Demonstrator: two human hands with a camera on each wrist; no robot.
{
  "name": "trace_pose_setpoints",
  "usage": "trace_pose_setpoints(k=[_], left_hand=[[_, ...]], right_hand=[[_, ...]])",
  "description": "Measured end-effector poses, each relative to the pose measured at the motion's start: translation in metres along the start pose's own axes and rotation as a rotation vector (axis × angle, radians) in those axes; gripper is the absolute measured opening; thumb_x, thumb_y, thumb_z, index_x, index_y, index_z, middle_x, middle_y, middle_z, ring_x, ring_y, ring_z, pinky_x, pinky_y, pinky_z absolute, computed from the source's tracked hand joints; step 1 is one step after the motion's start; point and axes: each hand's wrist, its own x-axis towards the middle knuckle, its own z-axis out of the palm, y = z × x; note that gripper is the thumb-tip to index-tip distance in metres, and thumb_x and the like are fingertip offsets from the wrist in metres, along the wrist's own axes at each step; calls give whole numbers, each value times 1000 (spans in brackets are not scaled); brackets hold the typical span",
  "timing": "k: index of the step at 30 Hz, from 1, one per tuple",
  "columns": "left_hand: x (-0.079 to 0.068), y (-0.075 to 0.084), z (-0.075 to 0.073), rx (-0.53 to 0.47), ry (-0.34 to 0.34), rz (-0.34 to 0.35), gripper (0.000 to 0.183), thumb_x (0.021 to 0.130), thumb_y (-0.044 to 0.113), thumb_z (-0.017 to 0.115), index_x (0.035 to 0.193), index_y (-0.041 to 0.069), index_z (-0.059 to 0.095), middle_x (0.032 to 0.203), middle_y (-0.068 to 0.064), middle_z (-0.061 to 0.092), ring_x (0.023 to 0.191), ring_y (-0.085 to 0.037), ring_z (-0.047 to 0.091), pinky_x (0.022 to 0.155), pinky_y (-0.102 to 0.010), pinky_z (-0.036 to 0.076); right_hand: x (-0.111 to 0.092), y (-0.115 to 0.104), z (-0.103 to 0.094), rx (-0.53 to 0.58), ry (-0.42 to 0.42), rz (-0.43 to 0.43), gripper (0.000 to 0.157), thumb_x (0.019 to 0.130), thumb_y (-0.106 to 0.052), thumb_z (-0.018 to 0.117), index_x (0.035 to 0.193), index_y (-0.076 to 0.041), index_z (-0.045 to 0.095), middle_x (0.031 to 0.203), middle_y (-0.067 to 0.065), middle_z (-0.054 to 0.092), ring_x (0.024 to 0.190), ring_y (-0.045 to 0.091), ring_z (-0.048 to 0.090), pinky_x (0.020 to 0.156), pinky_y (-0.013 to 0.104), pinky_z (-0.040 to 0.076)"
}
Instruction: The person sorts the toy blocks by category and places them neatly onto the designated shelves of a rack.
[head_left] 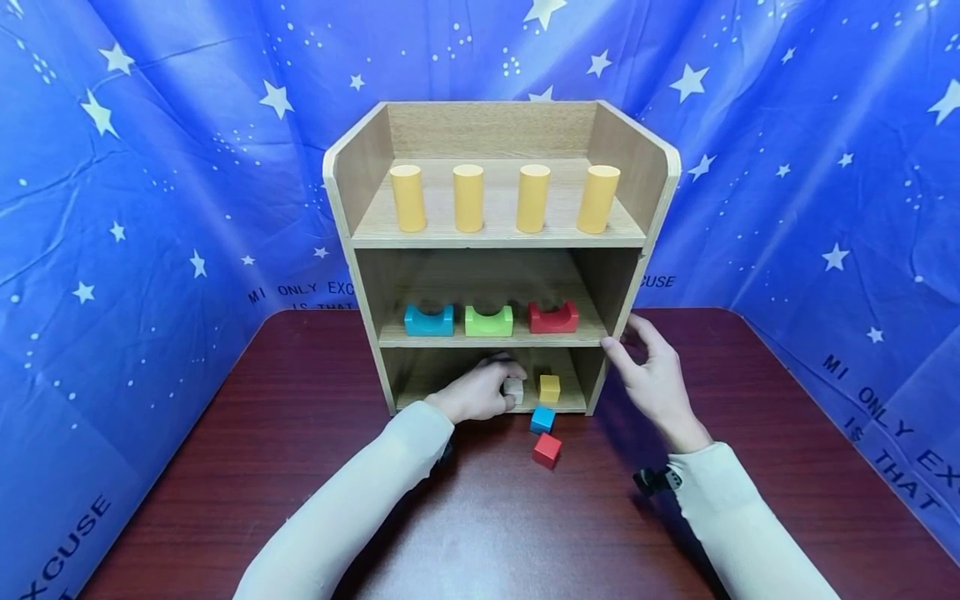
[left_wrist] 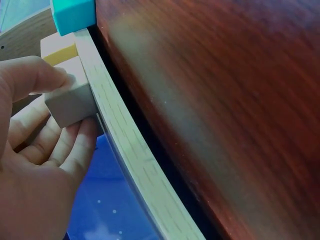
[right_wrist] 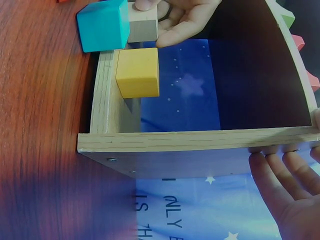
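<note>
My left hand (head_left: 480,392) pinches a plain pale wooden cube (left_wrist: 72,97) between thumb and fingers, at the front of the bottom level of a small wooden shelf (head_left: 498,242). Beside it on that level sits a yellow cube (right_wrist: 138,72). A blue cube (head_left: 542,419) is close to the shelf's front edge, and a red cube (head_left: 547,451) lies on the table nearer to me. My right hand (head_left: 660,379) holds the shelf's right side panel, the thumb at its front edge and the fingertips against its outer face.
Several yellow cylinders (head_left: 468,198) stand upright in a row on the top level. On the middle level are a blue arch block (head_left: 429,322), a green one (head_left: 488,322) and a red one (head_left: 553,320), hollows upward. Blue starry cloth (head_left: 150,208) surrounds the dark red table (head_left: 480,533).
</note>
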Motion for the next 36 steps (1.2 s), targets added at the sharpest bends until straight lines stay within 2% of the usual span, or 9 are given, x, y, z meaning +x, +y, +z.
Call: trace_pose_setpoints(k=[23,30,36], left_hand=[[-1,2,0,-6,0,-22,39,80,12,66,119,10,62,112,1,59,100,-16,52,89,-24,44],[-4,3,0,11,13,-17,45,79,14,66,123,12,58,116,2,59,126,-18,40,98,-26,40],[-7,3,-2,23,24,-16,45,81,16,66,125,13,57,123,2,58,130,-17,38,100,-27,39]], right_hand=[[0,0,0,2,-4,7,36,88,-3,64,123,4,57,103,20,64,92,1,58,77,12,45],[0,0,0,-7,-1,2,35,88,-2,64,122,5,57,102,20,64,91,1,58,77,12,45],[0,-1,0,-13,-1,4,36,88,-2,65,123,4,58,102,19,65,91,2,57,77,12,45]])
